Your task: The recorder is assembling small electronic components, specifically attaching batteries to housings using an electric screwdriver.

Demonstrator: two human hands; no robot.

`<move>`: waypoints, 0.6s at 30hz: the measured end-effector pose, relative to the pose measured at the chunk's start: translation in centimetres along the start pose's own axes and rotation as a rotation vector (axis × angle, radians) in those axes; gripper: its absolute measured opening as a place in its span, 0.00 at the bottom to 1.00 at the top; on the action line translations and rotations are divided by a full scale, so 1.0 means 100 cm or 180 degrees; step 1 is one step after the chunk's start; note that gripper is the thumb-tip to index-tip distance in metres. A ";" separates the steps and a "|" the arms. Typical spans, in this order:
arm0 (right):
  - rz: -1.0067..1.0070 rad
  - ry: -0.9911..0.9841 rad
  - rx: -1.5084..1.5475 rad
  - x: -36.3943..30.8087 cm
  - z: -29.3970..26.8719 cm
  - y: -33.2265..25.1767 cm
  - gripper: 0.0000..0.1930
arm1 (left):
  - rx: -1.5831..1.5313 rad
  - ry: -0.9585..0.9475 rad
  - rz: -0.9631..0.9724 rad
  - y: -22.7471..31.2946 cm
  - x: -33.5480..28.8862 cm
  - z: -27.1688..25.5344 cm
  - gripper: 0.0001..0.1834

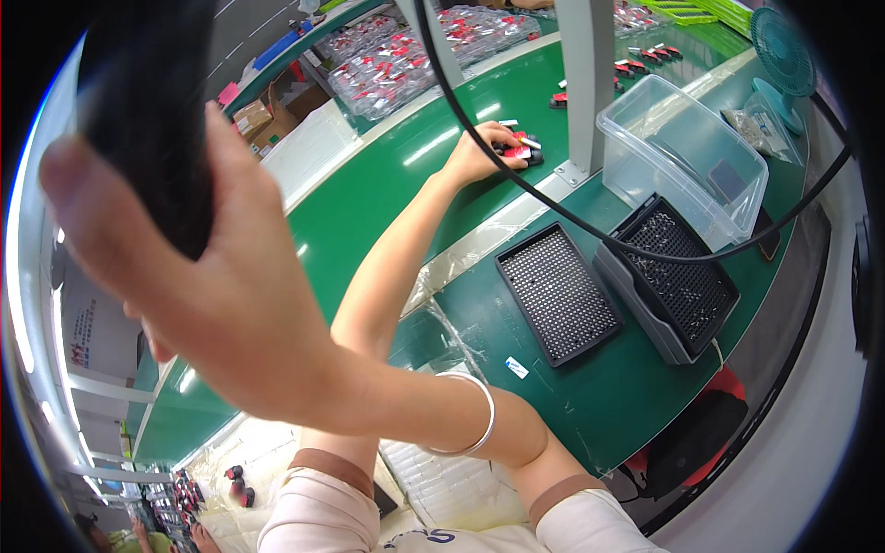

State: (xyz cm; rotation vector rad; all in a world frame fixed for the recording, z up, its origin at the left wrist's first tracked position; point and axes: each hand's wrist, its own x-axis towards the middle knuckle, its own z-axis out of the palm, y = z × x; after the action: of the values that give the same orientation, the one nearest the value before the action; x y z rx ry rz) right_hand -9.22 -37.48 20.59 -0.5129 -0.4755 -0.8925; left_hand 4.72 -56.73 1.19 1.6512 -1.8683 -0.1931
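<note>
My arms are crossed. My right hand (230,286), with a white bangle on its forearm, is raised close to the camera at the upper left. Its thumb and fingers are wrapped round a thick black object (152,120), blurred and cut off by the picture's rim, so its kind does not show. My left hand (475,155) reaches out over the green conveyor belt, its fingers closed on a small red-and-black part (524,147) with white pieces on it. The fingers hide some of that part.
Similar red-and-black parts (631,67) stand farther along the belt. A grey post (586,92) rises beside my left hand. A black cable (553,218) hangs across the view. On the green table are a black perforated tray (560,295), a screw-filled bin (678,276), a clear tub (682,152) and a teal fan (782,55).
</note>
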 end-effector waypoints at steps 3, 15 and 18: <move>0.0131 -0.0089 0.0312 -0.005 0.012 0.004 0.20 | -0.0100 0.0162 0.0041 -0.001 -0.053 -0.035 0.19; 0.0273 -0.0051 -0.0886 -0.023 0.012 0.023 0.28 | 0.0558 0.0116 -0.1051 0.116 -0.385 -0.144 0.16; 0.0517 -0.0192 -0.1049 -0.056 0.027 0.040 0.29 | 0.0554 0.0195 -0.1366 0.136 -0.437 -0.139 0.15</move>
State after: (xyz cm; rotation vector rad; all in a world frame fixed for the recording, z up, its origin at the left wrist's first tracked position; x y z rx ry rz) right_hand -9.40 -30.43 18.53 -0.8692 -0.3363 -0.8037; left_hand 1.48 -9.09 3.44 2.1411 -1.5002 -0.1573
